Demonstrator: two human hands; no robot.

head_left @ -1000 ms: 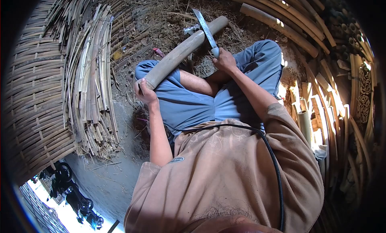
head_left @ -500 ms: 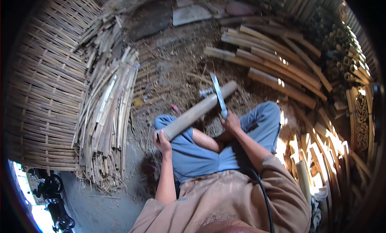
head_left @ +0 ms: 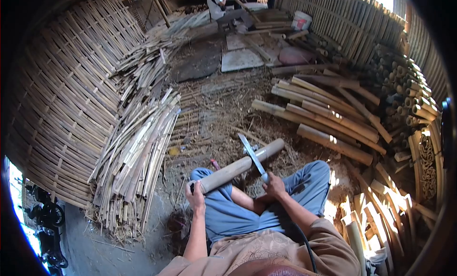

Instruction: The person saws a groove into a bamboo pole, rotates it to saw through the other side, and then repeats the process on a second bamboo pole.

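A thick bamboo piece (head_left: pixel 228 173) lies slantwise above my crossed legs, its lower left end in my left hand (head_left: pixel 195 196). The fingers of that hand are wrapped round the end. My right hand (head_left: pixel 274 185) is closed on the handle of a long knife (head_left: pixel 253 157). The blade points up and to the left and crosses the bamboo nearer its far end. Whether the blade's edge touches the bamboo or lies just over it, I cannot tell.
Split strips (head_left: pixel 135 152) are heaped at the left beside a woven wall (head_left: pixel 62 100). Several bamboo lengths (head_left: pixel 328 115) lie at the right, with stacked poles (head_left: pixel 409 85) beyond. Farther off are a bucket (head_left: pixel 302 20) and a seated person (head_left: pixel 220 4).
The view has tilted up, so the far person and bucket now show. The knife has turned more to the left across the bamboo. Both hands keep their holds.
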